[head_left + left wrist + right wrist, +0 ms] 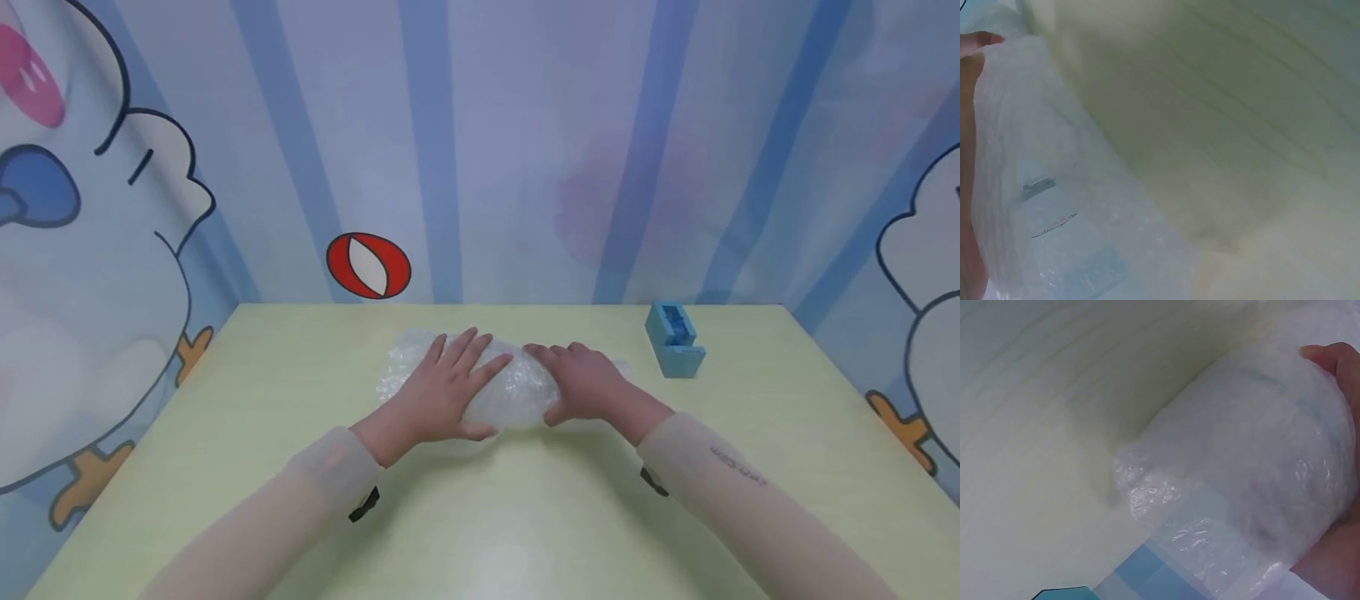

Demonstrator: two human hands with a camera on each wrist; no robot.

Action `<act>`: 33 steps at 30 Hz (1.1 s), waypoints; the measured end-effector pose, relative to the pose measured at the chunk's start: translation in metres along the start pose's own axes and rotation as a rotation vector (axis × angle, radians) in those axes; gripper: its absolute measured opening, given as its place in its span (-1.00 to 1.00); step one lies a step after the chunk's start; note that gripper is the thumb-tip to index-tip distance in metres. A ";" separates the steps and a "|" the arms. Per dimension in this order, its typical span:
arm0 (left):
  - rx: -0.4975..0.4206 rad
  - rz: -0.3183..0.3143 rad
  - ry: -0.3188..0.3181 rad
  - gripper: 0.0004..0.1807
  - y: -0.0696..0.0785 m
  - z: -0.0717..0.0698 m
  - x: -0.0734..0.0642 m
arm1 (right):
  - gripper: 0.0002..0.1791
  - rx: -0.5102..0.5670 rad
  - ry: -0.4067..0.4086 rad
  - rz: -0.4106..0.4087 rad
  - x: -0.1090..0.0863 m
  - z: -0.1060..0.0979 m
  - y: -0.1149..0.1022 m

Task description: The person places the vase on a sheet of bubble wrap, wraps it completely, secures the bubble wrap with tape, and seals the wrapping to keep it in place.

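A bundle of clear bubble wrap (pixel 525 396) lies across the table in front of me, bulging in the middle. My left hand (pixel 442 396) rests on it with fingers spread and straight, its thumb by the near edge. At the bundle's right end, my right hand (pixel 588 383) grips it, fingers bent over the top and thumb on the near side. The right wrist view shows the bubble wrap (pixel 1229 444) rounded against the palm. In the left wrist view, a sheet of bubble wrap (pixel 1041 144) hangs from beside the thumb (pixel 988 39). What is inside the bundle, I cannot tell.
A blue tape dispenser (pixel 675 346) stands on the right of the pale yellow table (pixel 495 517), near its back edge. Behind the table hangs a striped blue cloth (pixel 510 150) with cartoon figures. Pale sleeves cover both forearms.
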State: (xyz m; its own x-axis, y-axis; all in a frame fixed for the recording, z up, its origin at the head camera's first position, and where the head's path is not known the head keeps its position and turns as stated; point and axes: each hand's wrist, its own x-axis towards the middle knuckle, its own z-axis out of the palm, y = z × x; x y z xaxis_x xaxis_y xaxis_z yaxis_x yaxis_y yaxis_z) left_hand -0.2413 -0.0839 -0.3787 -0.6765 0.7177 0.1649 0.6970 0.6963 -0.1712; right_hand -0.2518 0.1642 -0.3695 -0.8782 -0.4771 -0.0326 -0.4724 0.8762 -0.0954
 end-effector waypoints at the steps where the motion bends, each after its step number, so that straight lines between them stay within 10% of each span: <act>1: 0.009 0.004 0.004 0.06 0.000 0.001 -0.001 | 0.06 0.007 -0.006 0.001 0.002 -0.001 0.001; 20: 0.100 0.048 -0.050 0.36 0.000 0.007 -0.009 | 0.05 0.120 -0.104 0.049 0.014 -0.010 0.008; 33: 0.154 0.039 0.015 0.17 -0.002 0.011 -0.004 | 0.08 0.193 -0.226 0.110 0.022 -0.018 0.012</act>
State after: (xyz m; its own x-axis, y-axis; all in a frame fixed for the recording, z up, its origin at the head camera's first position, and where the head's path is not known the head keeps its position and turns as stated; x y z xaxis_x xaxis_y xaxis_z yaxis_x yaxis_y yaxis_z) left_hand -0.2426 -0.0881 -0.3902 -0.6448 0.7452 0.1699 0.6774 0.6601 -0.3247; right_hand -0.2780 0.1655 -0.3530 -0.8743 -0.4024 -0.2713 -0.3341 0.9045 -0.2650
